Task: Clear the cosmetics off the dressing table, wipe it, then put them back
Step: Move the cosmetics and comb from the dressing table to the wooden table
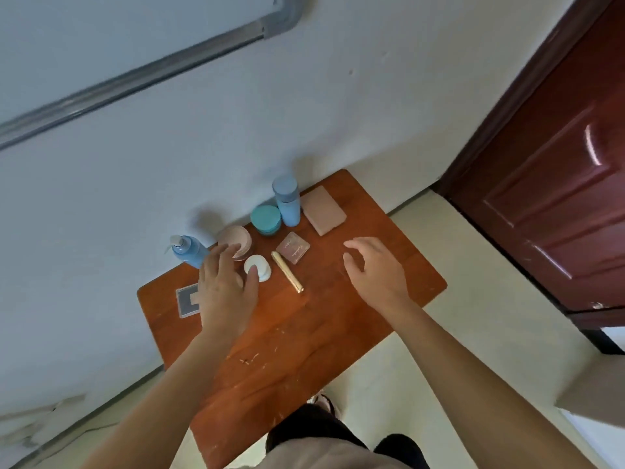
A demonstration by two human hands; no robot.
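My left hand [226, 289] is over the back-left part of the table [304, 350], fingers spread and fairly straight, holding nothing. The fingertips reach the front of the pink jar [238, 240] and the thumb lies over the lid of the white jar [258, 265]; I cannot tell whether either is touching. My right hand [375, 269] hovers over bare wood to the right, fingers apart and loosely bent, thumb out, also holding nothing.

All the cosmetics are on the table, grouped toward the wall. A blue pump bottle [187, 250] stands at the far left, just beside the pink jar. Behind the white jar are a teal jar [266, 219] and an upright blue bottle [287, 201], close together. A flat pink palette [323, 209] lies to the right of the bottle. In front of the teal jar lies a small pink compact [293, 252], with a gold tube [287, 272] lying aslant just beside it. A clear case [186, 301] lies by the table's left edge, partly under my left hand. A dark red door [558, 198] stands to the right.
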